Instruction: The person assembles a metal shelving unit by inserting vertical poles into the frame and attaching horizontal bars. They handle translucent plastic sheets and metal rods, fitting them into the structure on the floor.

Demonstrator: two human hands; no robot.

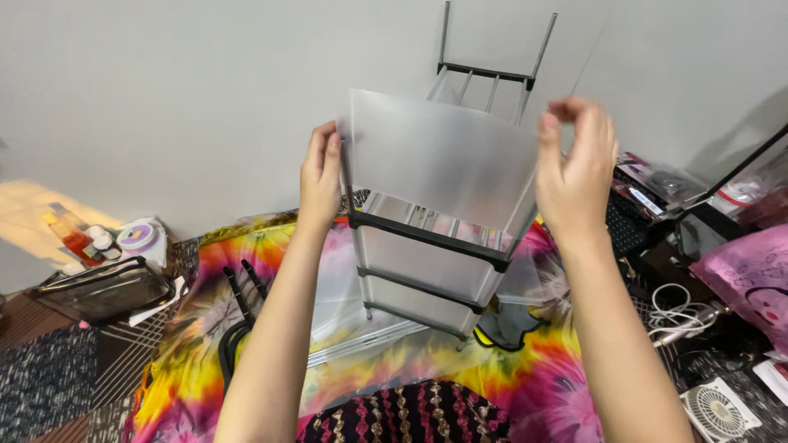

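I am holding a frosted translucent plastic panel [439,156] upright over a partly built shelf rack [431,267], seen from my head camera looking down. My left hand [320,176] grasps the panel's left edge, fingers wrapped around it, thumb side toward me. My right hand [576,176] is at the panel's right edge, fingers curled near the top corner; I cannot tell whether it truly grips the panel or only rests against it. The panel's lower edge sits at the rack's upper black frame [427,236], between the grey corner posts.

The rack stands in the middle of the scene on a bright tie-dye cloth [189,361] in yellow, pink and orange. It has black plastic frames, frosted side walls and two lower tiers already walled in. Behind the panel, farther off, two bare metal posts [542,45] rise against the pale wall, joined by a black crossbar.

On the cloth to the left of the rack lie loose black frame pieces [238,303]. Farther left sits a clear zip pouch [98,289], with a roll of purple tape [137,237] and small bottles beyond it. To the right lie a coiled white cable [675,308], a pink plastic bag [751,275] and, nearest me, a small white fan [721,410]. A dark patterned fabric [410,414] lies at the near edge.
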